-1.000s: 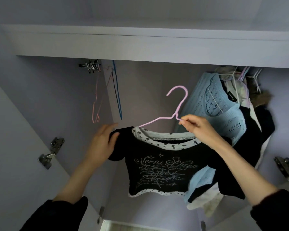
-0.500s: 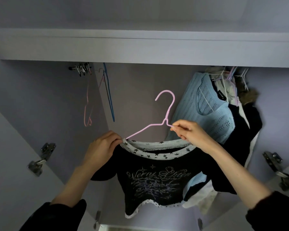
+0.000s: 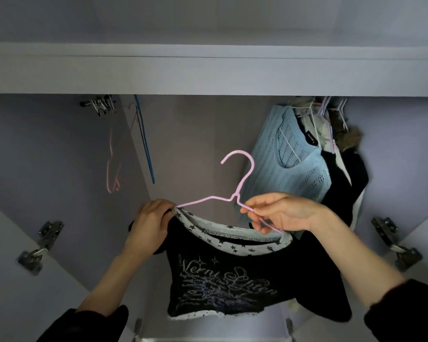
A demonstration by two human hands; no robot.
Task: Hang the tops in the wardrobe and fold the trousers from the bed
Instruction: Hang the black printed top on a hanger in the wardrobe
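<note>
Pink hanger (image 3: 235, 191) pinched in right hand (image 3: 286, 213), left hand (image 3: 153, 224) gripping black top (image 3: 232, 275).

Both forearms raised, left hand (image 3: 151, 224) gripping, right hand (image 3: 281, 213) pinching.

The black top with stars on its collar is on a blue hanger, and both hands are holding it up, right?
Not quite: the head view shows the hanger is pink. The black top with stars hangs on it, held by the left hand and right hand.

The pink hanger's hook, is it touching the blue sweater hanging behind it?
Cannot tell. In the head view the pink hanger hook overlaps the blue sweater edge, with depth unclear.
</note>
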